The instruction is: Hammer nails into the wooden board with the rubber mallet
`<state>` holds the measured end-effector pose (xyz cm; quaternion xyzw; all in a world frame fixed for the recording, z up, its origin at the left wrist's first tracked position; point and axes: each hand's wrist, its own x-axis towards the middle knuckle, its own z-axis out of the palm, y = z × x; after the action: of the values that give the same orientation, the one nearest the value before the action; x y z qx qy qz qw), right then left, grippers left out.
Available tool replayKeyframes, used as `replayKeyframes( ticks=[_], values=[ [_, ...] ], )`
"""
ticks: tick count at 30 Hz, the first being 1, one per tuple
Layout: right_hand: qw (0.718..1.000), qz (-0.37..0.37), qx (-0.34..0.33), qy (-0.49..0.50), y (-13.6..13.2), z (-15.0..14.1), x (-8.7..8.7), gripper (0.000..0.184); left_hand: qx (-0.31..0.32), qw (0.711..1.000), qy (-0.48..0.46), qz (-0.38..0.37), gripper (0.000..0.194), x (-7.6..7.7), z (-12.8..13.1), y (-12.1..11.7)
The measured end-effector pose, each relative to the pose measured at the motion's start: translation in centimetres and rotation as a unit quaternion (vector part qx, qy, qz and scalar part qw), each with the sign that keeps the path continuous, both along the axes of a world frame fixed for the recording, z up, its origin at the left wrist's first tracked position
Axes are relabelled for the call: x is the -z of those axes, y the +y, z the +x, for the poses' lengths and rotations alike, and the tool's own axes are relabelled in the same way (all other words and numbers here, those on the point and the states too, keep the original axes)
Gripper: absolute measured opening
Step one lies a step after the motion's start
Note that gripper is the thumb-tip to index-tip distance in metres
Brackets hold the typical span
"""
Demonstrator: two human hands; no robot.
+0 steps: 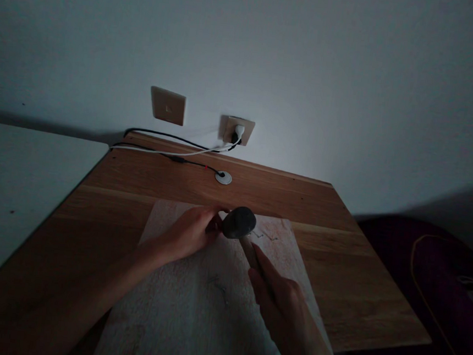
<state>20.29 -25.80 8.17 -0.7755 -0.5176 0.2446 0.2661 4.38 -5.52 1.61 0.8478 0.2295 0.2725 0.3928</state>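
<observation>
Head view: right hand grips a mallet too dim to read.

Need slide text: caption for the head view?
Right hand grips dark-headed mallet near left hand, above pale board on wooden desk.

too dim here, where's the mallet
In the head view, just below centre, the mallet is in the right hand, its dark head beside the left hand.

Single head cam: looks fwd & down over wooden surface twd wall; L hand & R hand close, low-ctr.
</observation>
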Motion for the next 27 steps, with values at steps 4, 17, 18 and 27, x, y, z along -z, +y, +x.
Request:
replayKeyframes(
  ticks=[4, 17, 18, 27],
  values=[
    [0.998, 0.02, 0.044, 0.027, -0.2, -0.4, -0.6, 0.059, 0.003, 1.0, 0.007, 0.003, 0.039, -0.1, 0.0, -0.1],
    [1.0, 0.006, -0.017, 0.012, 0.0, 0.1, 0.8, 0.072, -0.01, 0.999, 0.02, 0.023, 0.043, -0.3, 0.0, -0.2],
    [1.0, 0.005, -0.018, 0.014, 0.0, 0.1, 1.0, 0.072, -0.008, 1.0, 0.017, 0.019, 0.044, -0.4, 0.0, -0.2],
    [0.994, -0.007, 0.069, 0.08, -0.2, -0.6, -0.5, 0.067, 0.002, 1.0, 0.014, -0.01, 0.048, 0.0, 0.0, -0.1]
  ],
)
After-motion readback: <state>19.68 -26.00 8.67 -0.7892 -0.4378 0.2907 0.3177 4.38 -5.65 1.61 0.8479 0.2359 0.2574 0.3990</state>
